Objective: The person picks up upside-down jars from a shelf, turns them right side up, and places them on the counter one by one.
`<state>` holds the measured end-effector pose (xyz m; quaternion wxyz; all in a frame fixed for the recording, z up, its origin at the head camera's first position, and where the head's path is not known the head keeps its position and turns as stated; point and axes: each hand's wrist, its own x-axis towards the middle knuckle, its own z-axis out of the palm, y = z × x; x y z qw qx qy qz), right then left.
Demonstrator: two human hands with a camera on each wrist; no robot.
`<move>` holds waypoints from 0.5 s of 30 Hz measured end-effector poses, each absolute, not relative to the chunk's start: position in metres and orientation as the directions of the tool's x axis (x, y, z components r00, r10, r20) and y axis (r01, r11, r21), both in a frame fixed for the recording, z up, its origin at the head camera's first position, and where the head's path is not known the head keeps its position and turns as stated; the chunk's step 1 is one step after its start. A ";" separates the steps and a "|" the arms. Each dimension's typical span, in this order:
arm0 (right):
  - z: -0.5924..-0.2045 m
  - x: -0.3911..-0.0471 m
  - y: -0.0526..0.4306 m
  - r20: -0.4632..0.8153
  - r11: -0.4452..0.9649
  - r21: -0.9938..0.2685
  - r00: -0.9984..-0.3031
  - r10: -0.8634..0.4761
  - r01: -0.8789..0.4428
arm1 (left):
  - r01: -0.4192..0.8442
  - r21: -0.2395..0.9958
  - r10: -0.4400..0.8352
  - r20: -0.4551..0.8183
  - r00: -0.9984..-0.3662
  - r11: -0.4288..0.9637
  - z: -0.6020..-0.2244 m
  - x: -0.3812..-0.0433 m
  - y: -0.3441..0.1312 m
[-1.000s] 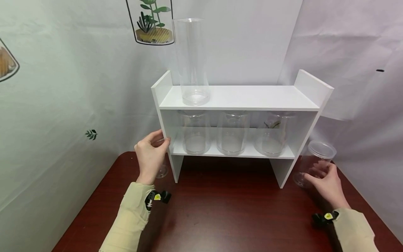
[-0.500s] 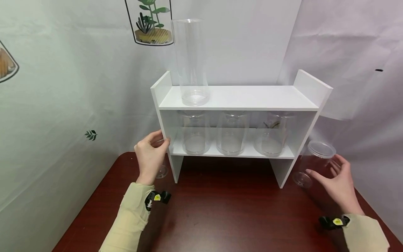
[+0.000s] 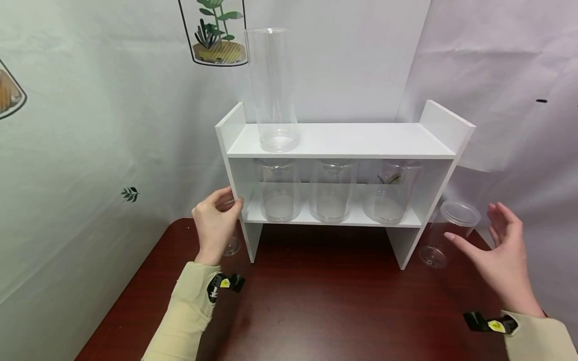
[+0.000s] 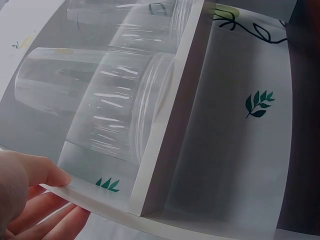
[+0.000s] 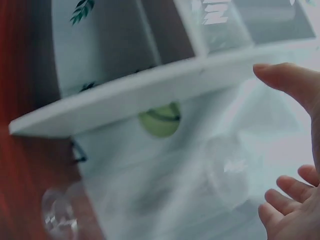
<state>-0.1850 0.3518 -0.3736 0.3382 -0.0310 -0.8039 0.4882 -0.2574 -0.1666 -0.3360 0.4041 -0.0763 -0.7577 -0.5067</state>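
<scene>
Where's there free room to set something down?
On the top shelf, between the tall clear cylinder and right end panel; also on the table before the white rack.

Crowded: the lower shelf, with three clear containers; right of the rack, where another container stands near the right hand; and left, where the left hand grips the rack.

table (image 3: 289, 316): glossy, dark red-brown, beneath the left fingers (image 3: 220, 193)
backdrop sheeting (image 3: 149, 110): pale, creased, behind them
terrarium print (image 3: 220, 51): above them
</scene>
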 end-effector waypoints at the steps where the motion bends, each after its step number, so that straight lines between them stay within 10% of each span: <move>1: -0.369 -0.183 0.348 0.527 0.519 -0.802 -0.761 0.379 -0.296 | 0.525 0.706 -0.293 0.690 -0.662 0.476 -0.336 -0.257 -0.167; 15: -0.301 -0.163 0.289 0.712 0.514 -0.661 -0.674 0.200 -0.546 | 0.526 0.709 -0.291 0.687 -0.666 0.470 -0.336 -0.258 -0.167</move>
